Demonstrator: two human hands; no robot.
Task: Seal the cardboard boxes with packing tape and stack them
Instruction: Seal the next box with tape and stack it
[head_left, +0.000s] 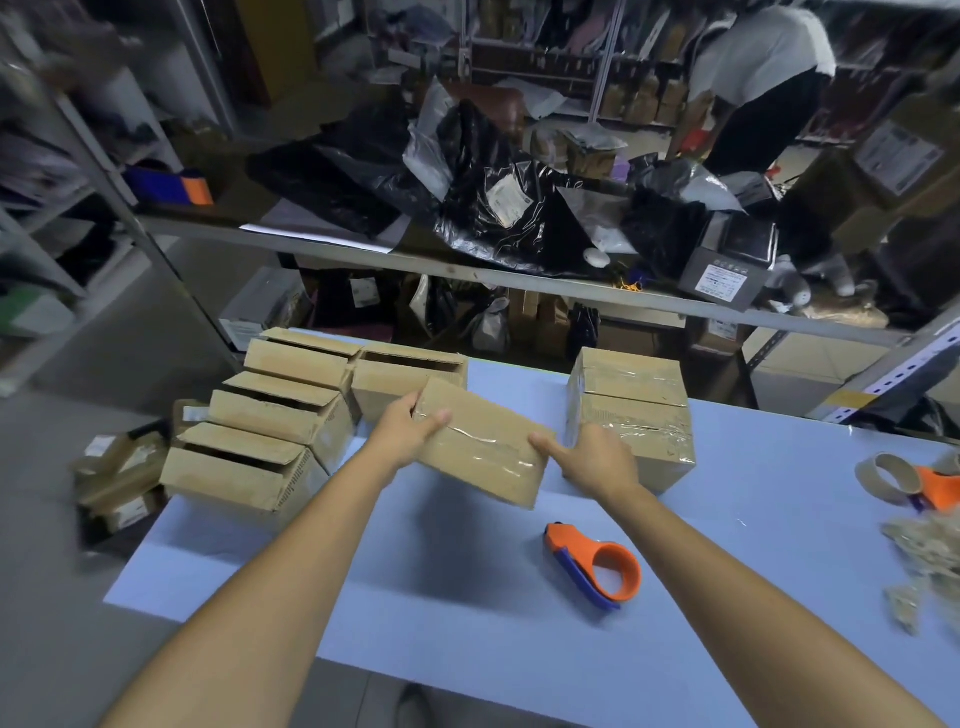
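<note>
Here the left hand (410, 434) and the right hand (602, 462) hold one taped box (483, 452) above the tabletop (467, 623). Their fingers clamp its two ends, beside the stacked boxes (631, 410).

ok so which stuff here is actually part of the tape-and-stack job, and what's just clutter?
Job: held box, gripped by left hand and right hand; sealed stack beside it; open boxes at table's left; tape dispenser.

Lying about: black bags on far shelf; grey device there; paper scraps and spare dispenser at right edge.
</note>
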